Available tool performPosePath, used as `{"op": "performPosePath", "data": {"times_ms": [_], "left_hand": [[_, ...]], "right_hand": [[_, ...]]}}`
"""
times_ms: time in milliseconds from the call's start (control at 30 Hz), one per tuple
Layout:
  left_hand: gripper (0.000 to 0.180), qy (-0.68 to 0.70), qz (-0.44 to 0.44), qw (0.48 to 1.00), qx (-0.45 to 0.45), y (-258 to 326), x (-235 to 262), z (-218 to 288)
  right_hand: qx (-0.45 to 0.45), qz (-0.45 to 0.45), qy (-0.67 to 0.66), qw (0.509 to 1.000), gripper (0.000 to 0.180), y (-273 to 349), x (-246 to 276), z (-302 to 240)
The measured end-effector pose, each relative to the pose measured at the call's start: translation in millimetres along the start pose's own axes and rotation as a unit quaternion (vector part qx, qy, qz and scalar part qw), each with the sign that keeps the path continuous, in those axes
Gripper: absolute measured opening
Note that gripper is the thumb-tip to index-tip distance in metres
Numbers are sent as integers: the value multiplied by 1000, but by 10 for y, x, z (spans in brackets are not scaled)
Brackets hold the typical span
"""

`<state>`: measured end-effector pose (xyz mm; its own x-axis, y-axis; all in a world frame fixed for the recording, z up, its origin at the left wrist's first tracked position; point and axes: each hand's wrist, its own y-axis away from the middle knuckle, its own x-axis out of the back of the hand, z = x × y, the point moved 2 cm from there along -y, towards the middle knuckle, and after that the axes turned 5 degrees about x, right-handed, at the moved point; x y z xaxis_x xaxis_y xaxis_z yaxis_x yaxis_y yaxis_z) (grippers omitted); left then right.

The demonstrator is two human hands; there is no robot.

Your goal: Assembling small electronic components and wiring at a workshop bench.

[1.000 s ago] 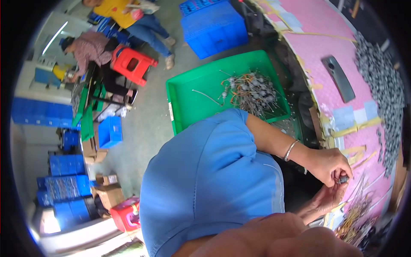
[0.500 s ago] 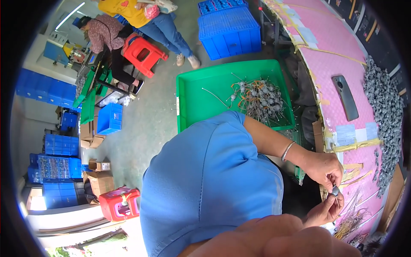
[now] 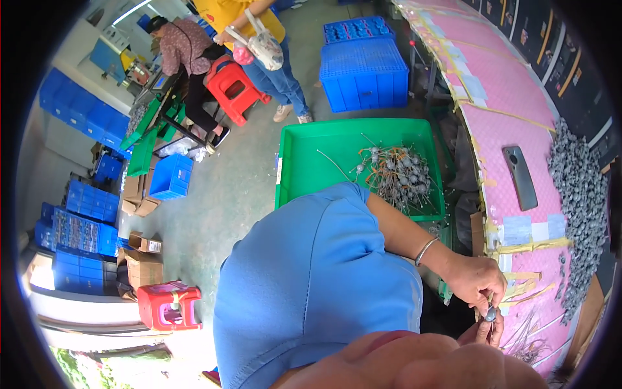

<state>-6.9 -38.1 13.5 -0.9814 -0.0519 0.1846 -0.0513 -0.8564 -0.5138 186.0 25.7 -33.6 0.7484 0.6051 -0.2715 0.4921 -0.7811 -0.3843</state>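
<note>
Head view: left hand (image 3: pixel 478 282) and right hand (image 3: pixel 481 330) both pinch a small grey metal piece (image 3: pixel 490 315) at the pink worktop (image 3: pixel 512 123) near edge; green tray (image 3: pixel 311 162) alongside.

part: small grey round piece (image 3: pixel 490 314), dull metal look, a thin wire stem seems to run off it, too small to be sure
held by: pinched between fingers (image 3: pixel 484 303) of left hand (image 3: pixel 476 280) and those of right hand (image 3: pixel 483 329)
pose: held upright-ish, grey head between the two hands; exact tilt unclear
position: over the near edge of the pink desk (image 3: pixel 518 129), just above it, not resting on it
left hand: above the part, fingers curled down onto it, silver bangle on the wrist
right hand: below the part, mostly hidden, fingers touching it from underneath
</note>
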Motion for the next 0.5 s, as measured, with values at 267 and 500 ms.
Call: {"op": "performPosePath", "data": {"times_ms": [267,500], "left_hand": [[24,27,-14,992,120,30,159,61],[20,-29,10,999,8,104,129,-7]], "right_hand": [[-32,58,-43,997,30,-27,-82,155],[-5,102,-65,993,32,-19,-85,171]]}}
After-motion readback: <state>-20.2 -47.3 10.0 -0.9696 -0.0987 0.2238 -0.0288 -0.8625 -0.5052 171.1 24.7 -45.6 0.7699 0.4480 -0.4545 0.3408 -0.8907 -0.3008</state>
